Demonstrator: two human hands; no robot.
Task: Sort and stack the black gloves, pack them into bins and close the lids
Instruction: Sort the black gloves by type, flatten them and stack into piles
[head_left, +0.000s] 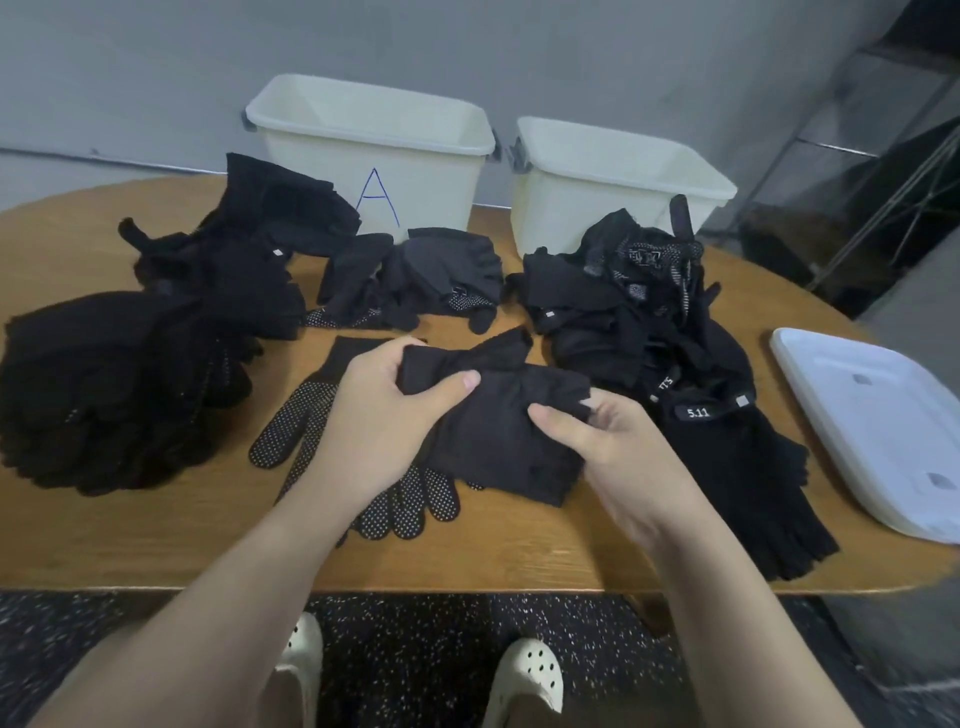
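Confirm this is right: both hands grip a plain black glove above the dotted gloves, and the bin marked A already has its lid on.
Not quite. The head view shows the bin marked A open, with no lid on; a white lid lies on the table at right. Both the left hand and the right hand do grip the plain black glove.

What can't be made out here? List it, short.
- Head view: insides of the bin marked A and the second bin, hidden by their front walls.
- White lid: cut off by the right edge.
- Dotted glove: partly covered by the left hand and the held gloves; right hand also grips these.
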